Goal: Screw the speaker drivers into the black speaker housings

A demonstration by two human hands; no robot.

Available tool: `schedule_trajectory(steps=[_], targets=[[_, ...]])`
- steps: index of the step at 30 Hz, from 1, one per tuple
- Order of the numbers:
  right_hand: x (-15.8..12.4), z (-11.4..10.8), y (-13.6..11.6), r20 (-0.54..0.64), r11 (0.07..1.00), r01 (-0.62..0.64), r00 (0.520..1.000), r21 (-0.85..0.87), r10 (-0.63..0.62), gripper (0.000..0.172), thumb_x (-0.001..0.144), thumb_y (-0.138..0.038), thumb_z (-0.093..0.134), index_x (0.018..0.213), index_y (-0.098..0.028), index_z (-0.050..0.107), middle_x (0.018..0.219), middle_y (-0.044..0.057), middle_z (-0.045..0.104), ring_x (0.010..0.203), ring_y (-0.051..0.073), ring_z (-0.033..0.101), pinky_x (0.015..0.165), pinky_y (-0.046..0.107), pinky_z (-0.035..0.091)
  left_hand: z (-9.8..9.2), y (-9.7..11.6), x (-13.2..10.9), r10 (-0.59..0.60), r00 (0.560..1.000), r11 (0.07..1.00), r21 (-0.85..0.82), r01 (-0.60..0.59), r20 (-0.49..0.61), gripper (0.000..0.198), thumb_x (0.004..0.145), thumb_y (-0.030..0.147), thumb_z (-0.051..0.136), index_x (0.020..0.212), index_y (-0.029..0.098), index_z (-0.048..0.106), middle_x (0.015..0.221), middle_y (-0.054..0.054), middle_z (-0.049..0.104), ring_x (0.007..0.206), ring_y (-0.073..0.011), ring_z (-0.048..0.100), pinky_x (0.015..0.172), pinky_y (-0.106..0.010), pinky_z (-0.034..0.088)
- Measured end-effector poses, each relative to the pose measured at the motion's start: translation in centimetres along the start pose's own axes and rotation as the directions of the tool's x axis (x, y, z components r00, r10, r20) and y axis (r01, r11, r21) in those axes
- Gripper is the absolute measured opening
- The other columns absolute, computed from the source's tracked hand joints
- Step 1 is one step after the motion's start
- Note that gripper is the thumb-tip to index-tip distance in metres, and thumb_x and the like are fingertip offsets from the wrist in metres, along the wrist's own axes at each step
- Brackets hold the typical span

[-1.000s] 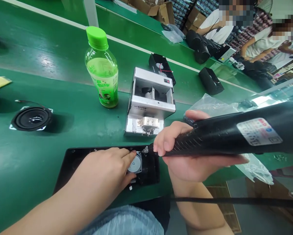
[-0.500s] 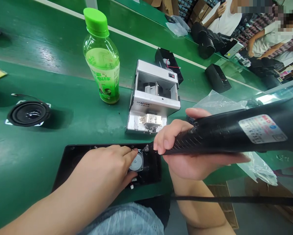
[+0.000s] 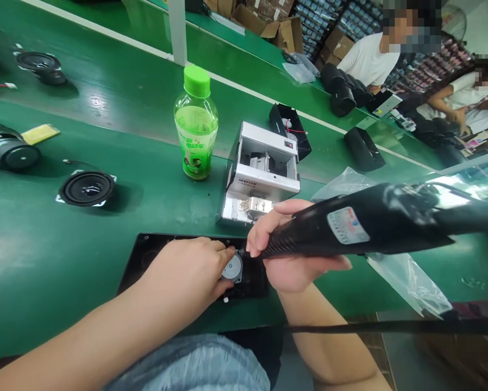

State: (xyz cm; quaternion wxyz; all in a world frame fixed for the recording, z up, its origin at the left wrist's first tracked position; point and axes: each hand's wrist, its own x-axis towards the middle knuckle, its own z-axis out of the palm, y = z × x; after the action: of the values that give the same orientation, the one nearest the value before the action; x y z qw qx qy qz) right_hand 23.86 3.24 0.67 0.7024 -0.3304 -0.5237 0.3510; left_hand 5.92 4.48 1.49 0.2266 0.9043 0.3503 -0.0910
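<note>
My left hand rests on a black speaker panel, its fingertips against a round metal-backed speaker driver set in the panel. My right hand grips a black electric screwdriver with a paper label. The screwdriver's tip points down at the panel beside the driver, next to a small metal fitting; my fingers partly hide the contact point. Part of the panel under my left hand is hidden.
A silver WEIXIN screw feeder and a green-capped bottle stand just beyond the panel. A loose speaker driver lies to the left. A clear plastic bag lies under the screwdriver, and its black cable crosses the foreground.
The whole view has swung, bringing more of the bench in on the left. The screwdriver's rear end now shows further into the picture. Both hands remain at the panel.
</note>
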Motion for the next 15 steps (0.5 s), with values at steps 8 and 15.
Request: schedule_trajectory(steps=[8, 15], targets=[[-1.2, 0.5, 0.7, -0.093, 0.998, 0.037, 0.995, -0.055, -0.042, 0.073, 0.090, -0.093, 0.053, 0.111, -0.025, 0.066, 0.055, -0.005, 0.065, 0.034, 0.016, 0.054, 0.036, 0.029, 0.048, -0.2, 0.3, -0.3, 0.019, 0.999, 0.999, -0.030, -0.020, -0.049, 0.035, 0.096, 0.032, 0.080, 0.130, 0.025, 0.081, 0.110, -0.007, 0.085, 0.103, -0.0331, 0.082, 0.079, -0.040, 0.060], [-0.3, 0.5, -3.4, -0.212, 0.999, -0.013, 0.977, -0.038, 0.005, 0.070, 0.091, -0.089, 0.059, 0.131, -0.033, 0.071, 0.061, -0.005, 0.068, 0.039, 0.019, 0.055, 0.038, 0.032, 0.050, 0.3, 0.4, -0.5, 0.017, 0.998, 1.000, -0.014, -0.018, -0.068, 0.036, 0.098, 0.033, 0.081, 0.132, 0.023, 0.080, 0.122, -0.010, 0.085, 0.110, -0.0354, 0.082, 0.088, -0.046, 0.064]])
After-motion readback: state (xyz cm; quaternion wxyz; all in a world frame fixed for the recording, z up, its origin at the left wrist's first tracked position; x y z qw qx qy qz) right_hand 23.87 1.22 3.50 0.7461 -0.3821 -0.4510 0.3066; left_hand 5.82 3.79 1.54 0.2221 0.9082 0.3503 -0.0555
